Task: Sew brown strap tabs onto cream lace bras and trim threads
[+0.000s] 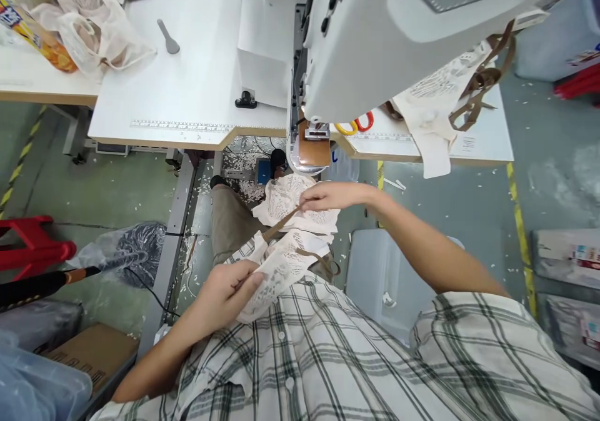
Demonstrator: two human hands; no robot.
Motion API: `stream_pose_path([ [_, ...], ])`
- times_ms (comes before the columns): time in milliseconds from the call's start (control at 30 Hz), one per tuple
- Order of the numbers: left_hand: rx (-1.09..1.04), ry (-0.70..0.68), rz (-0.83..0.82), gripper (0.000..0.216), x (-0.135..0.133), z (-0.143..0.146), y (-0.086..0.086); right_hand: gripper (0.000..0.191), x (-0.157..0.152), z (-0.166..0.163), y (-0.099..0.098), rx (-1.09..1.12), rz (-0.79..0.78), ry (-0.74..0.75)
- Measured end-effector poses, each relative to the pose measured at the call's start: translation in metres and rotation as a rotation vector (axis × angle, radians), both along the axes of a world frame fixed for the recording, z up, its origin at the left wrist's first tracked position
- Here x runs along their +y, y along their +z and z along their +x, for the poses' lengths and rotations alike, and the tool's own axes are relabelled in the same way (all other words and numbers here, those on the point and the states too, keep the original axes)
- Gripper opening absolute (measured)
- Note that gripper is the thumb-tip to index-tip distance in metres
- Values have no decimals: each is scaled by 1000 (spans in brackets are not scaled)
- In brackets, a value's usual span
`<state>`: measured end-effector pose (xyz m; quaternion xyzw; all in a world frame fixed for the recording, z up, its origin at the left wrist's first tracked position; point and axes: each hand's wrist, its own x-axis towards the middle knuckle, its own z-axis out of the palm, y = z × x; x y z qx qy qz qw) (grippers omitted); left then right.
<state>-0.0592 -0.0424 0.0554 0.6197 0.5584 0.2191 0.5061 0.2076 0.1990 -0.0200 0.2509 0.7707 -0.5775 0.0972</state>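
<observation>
My left hand (229, 293) is closed on a white printed fabric piece (276, 271) held over my lap. My right hand (330, 196) pinches the end of a brown strap (281, 223) that runs down to that fabric. More of the same printed fabric (293, 205) lies bunched on my knee, just under the strap. Both hands are below the front edge of the sewing table, in front of the sewing machine (375, 40).
The white table (187, 84) carries a grey spoon-like tool (167, 37), plastic bags (89, 27), yellow and red scissors handles (356, 124) and finished fabric bags with brown straps (450, 102). A red stool (32, 243), a cardboard box (94, 349) and a translucent bin (384, 280) stand on the floor.
</observation>
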Motion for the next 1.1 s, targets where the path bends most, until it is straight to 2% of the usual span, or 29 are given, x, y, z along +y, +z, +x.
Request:
stream_pose_path([
  [67,-20,60,-44,29,6,-2,-3,28,3,23,12,-62,-222,-19],
  [133,-48,136,-81,29,13,-3,-8,33,1,44,21,-122,-376,-75],
  [267,-135,301,-185,31,27,-2,-16,43,-12,82,25,-164,-535,-153],
  [333,-182,380,-231,33,33,-1,-18,47,-23,96,22,-55,-599,-323],
  [400,-214,432,-249,32,38,1,-19,48,-36,101,21,110,-625,-598],
  [500,-202,424,-214,36,47,5,-18,39,-57,90,31,216,-586,-955],
  [567,-107,355,-109,36,55,10,-17,26,-69,73,42,232,-606,-1065],
  [667,114,251,105,21,67,23,-15,18,-78,42,57,401,-804,-1209],
  [767,212,148,222,33,82,43,-9,15,-74,15,60,696,-990,-1345],
  [833,191,92,271,29,93,57,0,9,-69,4,60,865,-979,-1343],
  [900,138,97,257,29,104,71,11,5,-68,-4,62,974,-899,-1320],
  [1000,13,93,112,33,118,87,24,8,-72,-11,69,1038,-755,-1338],
  [1100,-86,46,21,39,125,97,29,10,-78,-14,73,1068,-630,-1332],
])
